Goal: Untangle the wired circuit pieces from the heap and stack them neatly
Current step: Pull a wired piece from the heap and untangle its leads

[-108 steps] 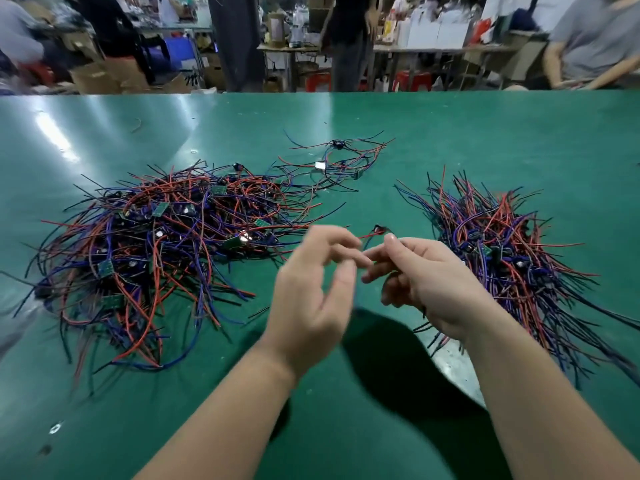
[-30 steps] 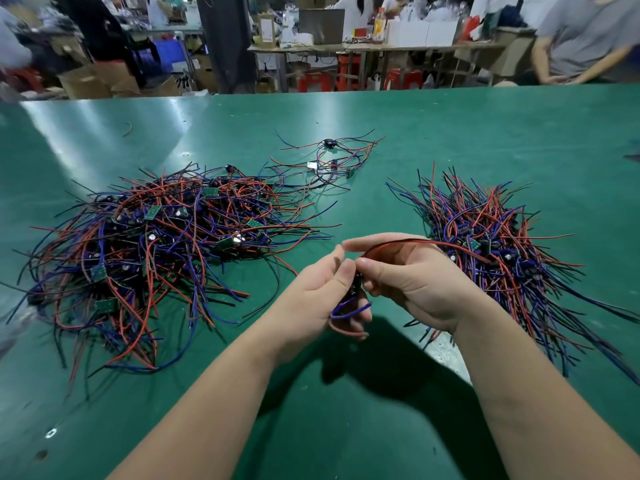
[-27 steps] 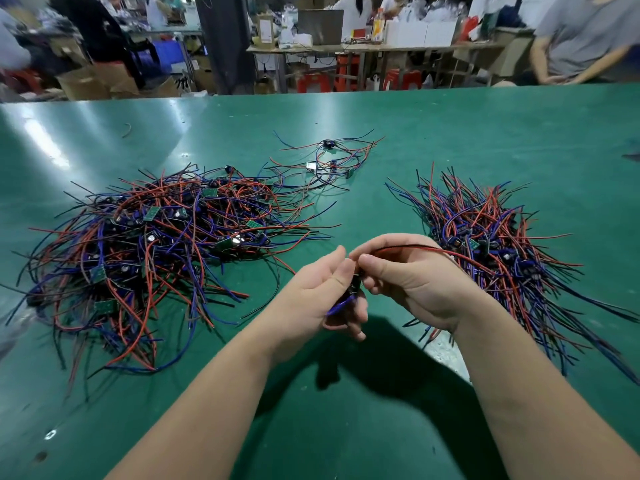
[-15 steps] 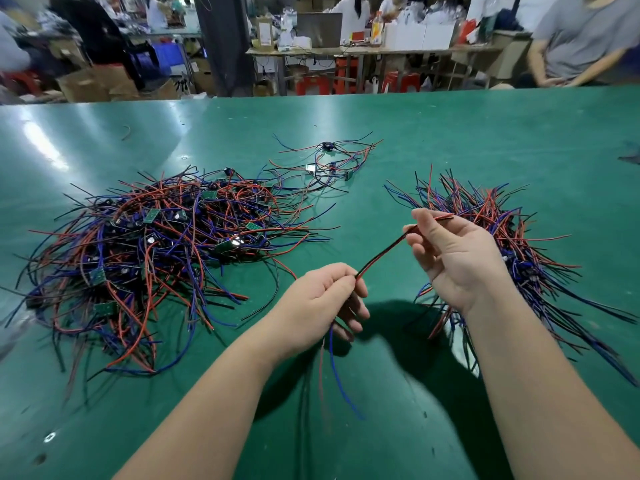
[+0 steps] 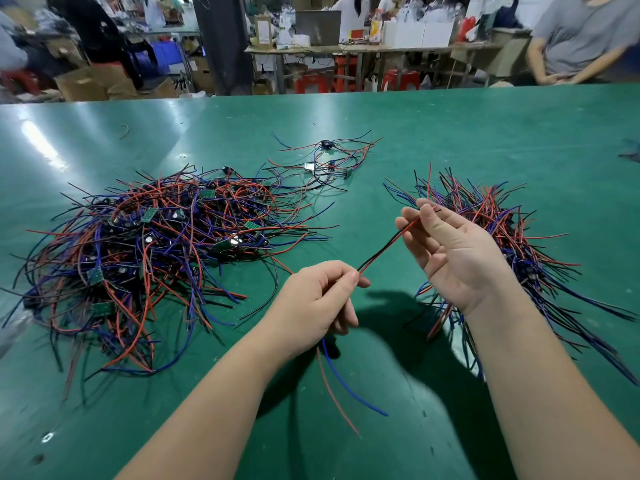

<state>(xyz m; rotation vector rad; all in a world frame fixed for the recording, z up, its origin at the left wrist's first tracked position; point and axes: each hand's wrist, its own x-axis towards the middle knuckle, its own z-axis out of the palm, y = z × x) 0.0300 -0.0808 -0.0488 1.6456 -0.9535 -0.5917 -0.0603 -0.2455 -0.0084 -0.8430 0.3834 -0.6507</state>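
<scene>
Two hands hold one wired circuit piece [image 5: 389, 244] at centre frame, above the green table [image 5: 485, 133]. The left hand [image 5: 318, 299] curls round its middle, with red and blue wires dangling below. The right hand [image 5: 453, 251], its fingers mostly straight, pinches the taut red and black ends. A tangled heap [image 5: 149, 258] lies left, a small cluster [image 5: 329, 161] upper centre. The right forearm partly covers the stack [image 5: 502, 230].

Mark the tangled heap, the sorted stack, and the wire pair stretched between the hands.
tangled heap [image 5: 156, 251], head view, on its dense middle.
sorted stack [image 5: 491, 216], head view, on red wires in its upper middle.
wire pair [image 5: 389, 245], head view, midway along the taut span.
</scene>
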